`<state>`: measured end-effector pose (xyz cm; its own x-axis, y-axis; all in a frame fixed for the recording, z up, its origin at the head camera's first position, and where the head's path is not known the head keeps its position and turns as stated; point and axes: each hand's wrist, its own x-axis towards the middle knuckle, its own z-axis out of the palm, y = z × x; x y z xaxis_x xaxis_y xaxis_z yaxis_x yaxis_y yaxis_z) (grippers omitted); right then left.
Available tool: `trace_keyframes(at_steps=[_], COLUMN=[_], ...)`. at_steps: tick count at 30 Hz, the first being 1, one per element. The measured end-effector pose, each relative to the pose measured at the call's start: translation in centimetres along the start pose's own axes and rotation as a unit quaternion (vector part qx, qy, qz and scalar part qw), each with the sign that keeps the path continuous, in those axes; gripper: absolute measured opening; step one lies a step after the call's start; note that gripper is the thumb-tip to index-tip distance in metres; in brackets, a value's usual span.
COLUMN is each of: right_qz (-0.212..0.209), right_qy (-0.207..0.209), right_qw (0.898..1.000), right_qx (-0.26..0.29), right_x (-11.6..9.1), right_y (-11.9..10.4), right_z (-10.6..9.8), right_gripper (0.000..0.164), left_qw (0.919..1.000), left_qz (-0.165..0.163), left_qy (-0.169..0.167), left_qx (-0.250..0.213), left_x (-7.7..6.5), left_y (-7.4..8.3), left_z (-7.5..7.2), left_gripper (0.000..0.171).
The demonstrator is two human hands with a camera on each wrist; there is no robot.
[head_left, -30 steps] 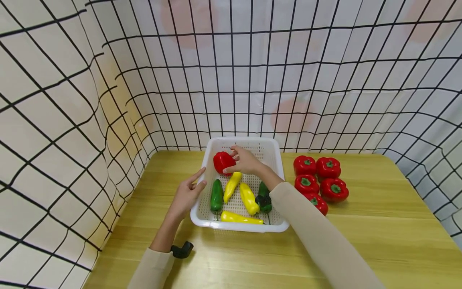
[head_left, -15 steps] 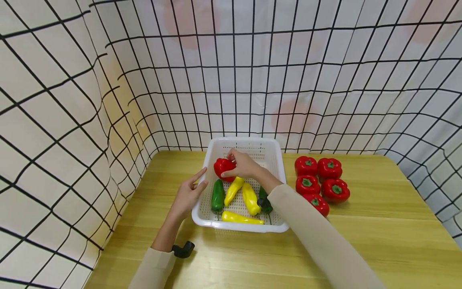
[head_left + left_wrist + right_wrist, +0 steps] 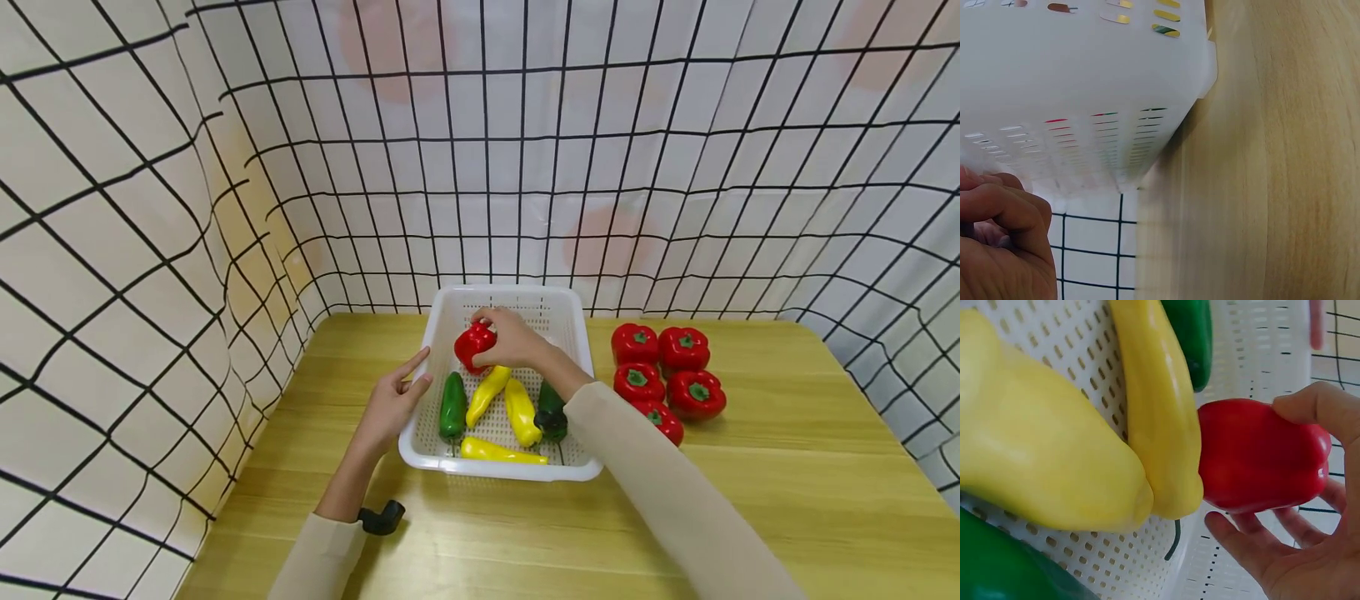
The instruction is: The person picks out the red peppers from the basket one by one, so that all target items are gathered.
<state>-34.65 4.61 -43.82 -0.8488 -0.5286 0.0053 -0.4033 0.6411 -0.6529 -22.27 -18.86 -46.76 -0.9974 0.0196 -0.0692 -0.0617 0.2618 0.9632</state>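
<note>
In the head view, a white plastic basket [image 3: 498,472] holds a red bell pepper [image 3: 471,347], long yellow peppers [image 3: 487,396] and green peppers [image 3: 452,407]. My right hand [image 3: 512,337] grips the red bell pepper near the back left of the basket. The right wrist view shows the thumb on one side of this bell pepper [image 3: 1254,456] and the fingers around the other, beside a yellow pepper's end. My left hand [image 3: 390,404] holds the basket's left rim. Its curled fingers [image 3: 1013,212] show beside the perforated wall in the left wrist view.
Several red bell peppers [image 3: 696,394] stand grouped on the wooden table [image 3: 795,483], right of the basket. A white backdrop with a black grid [image 3: 517,167] rises behind and at both sides.
My right hand has closed around the red bell pepper, which has turned and shifted slightly right. The left hand keeps its place at the rim.
</note>
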Motion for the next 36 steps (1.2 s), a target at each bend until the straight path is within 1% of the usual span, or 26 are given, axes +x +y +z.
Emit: trace_keyframes(at_steps=[5, 8, 11, 13, 15, 17, 21, 25, 28, 31, 33, 36], right_qz=[0.014, 0.022, 0.024, 0.024, 0.026, 0.022, 0.011, 0.006, -0.006, -0.018, -0.018, -0.015], right_qy=[0.001, 0.002, 0.002, 0.002, 0.003, 0.006, 0.012, 0.012, 0.02, 0.029, 0.033, 0.039], right_qw=[1.0, 1.0, 1.0, 1.0, 0.999, 0.999, 1.0, 1.0, 1.0, 0.999, 0.998, 0.996], right_qx=[0.015, 0.019, 0.002, -0.016, -0.03, -0.03, -0.005, 0.015, 0.017, 0.031, 0.045, 0.074], right_x=[-1.0, -1.5, -1.8, -2.1, -2.4, -2.7, -3.5, -4.4, -5.1, -6.0, -6.6, -7.7], right_y=[-0.1, 0.0, 0.4, 0.6, 0.7, 0.8, 0.4, -0.3, -0.7, -0.9, -0.8, -0.6], right_z=[-0.7, -1.0, -1.3, -1.5, -1.7, -2.0, -2.8, -3.9, -4.8, -5.7, -6.2, -6.8], right_gripper=[0.07, 0.077, 0.087, 0.09, 0.088, 0.085, 0.083, 0.09, 0.095, 0.093, 0.087, 0.085], left_qw=[1.0, 1.0, 0.9999, 0.9999, 0.9998, 0.9998, 0.9999, 1.0, 1.0, 0.9999, 0.9999, 0.9998], left_qz=[-0.003, -0.005, -0.012, -0.016, -0.019, -0.019, -0.011, -0.004, 0.001, 0.004, 0.002, -0.007], left_qy=[0.002, 0.0, -0.002, -0.002, -0.002, 0.0, 0.001, 0.001, 0.004, 0.006, 0.003, -0.006], left_qx=[0.0, 0.0, -0.002, -0.001, -0.002, -0.002, 0.001, -0.002, -0.007, -0.011, -0.016, -0.02], left_x=[0.0, 0.1, 0.3, 0.4, 0.4, 0.4, 0.2, 0.1, 0.1, 0.2, 0.2, -0.2], left_y=[-0.1, 0.0, -0.1, -0.1, -0.1, -0.1, 0.0, 0.0, 0.1, 0.1, 0.2, 0.9], left_z=[0.1, 0.1, 0.0, 0.0, 0.0, 0.0, 0.1, 0.2, 0.2, 0.1, 0.1, 0.1], left_gripper=[0.05, 0.051, 0.053, 0.054, 0.055, 0.054, 0.052, 0.051, 0.051, 0.051, 0.052, 0.053])
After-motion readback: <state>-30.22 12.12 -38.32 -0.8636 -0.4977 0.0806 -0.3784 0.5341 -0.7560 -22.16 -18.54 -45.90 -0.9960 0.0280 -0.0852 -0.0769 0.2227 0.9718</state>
